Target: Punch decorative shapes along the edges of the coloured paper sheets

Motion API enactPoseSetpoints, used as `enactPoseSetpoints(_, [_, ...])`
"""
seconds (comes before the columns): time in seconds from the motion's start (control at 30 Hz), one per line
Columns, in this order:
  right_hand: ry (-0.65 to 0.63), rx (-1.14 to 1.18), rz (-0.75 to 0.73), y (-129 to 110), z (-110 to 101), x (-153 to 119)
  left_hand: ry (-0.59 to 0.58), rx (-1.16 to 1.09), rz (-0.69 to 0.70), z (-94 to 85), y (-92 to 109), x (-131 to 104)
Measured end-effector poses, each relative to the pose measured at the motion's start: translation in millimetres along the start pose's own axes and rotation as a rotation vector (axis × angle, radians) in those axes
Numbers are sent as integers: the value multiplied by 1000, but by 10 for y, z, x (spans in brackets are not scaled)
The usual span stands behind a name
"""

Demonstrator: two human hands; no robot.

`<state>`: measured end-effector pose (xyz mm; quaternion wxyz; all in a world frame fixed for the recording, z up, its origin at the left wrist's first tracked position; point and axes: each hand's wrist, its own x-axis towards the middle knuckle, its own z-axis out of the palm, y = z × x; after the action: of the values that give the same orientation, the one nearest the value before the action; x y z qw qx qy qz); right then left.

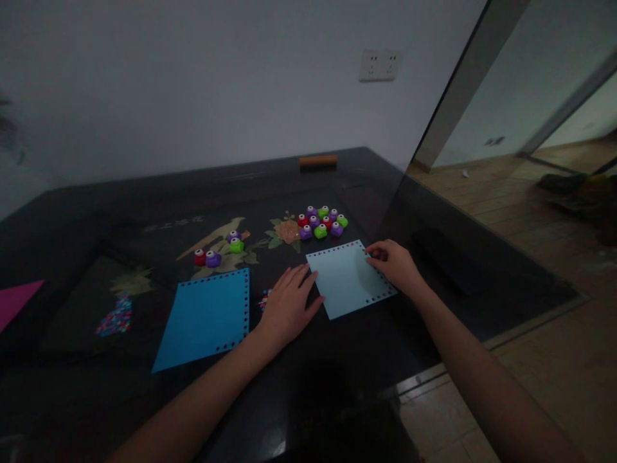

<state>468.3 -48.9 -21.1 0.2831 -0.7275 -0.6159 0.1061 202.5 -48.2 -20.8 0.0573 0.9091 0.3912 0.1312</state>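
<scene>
Pale blue sheet point(348, 283) lay flat on dark table point(371, 357), between both hands. Left hand point(288, 305) spread loosely, fingertips at its left edge; right hand point(399, 266) curled at its upper right edge, grip unclear.

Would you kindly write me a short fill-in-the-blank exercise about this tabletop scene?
1. The left hand is at the pale sheet's left edge, and the right hand is at its ____ edge.
2. Between the pale sheet and the pink sheet lies one coloured ____.
3. The four craft punches grouped apart are one red, one green and two ____.
4. The pink sheet is cut off at the picture's ____ edge.

Missing words: right; blue; purple; left.
</scene>
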Motion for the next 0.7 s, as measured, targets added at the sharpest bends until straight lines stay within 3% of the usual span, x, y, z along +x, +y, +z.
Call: enactPoseSetpoints(0.7, [-18, -19, 18, -18, -24, 5, 5, 11, -2, 12, -6, -6])
